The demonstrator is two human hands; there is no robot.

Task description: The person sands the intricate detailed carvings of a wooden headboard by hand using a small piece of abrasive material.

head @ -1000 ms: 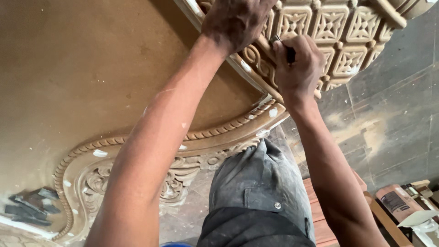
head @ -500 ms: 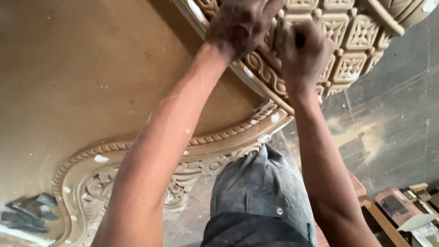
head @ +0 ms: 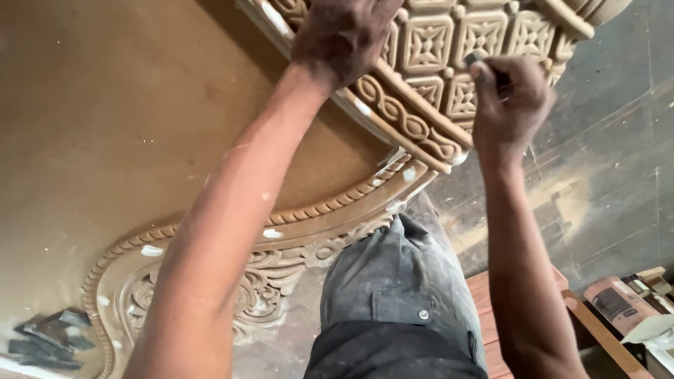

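We see a big carved wooden panel filling the left and top of the frame, smooth across its middle, with a rope-like border and leafy scrollwork low at the left. Along the top runs a raised band of square flower tiles over a braided strip. Grey trousers fill the lower middle, with the dusty floor at the right. Our left hand lies on the carved band at the top centre; we cannot tell its grip, as the fingers run out of the frame. Our right hand, upper right, grips a small dark tool tightly, its tip against the tiles. Grey scraps lie at the lower left.
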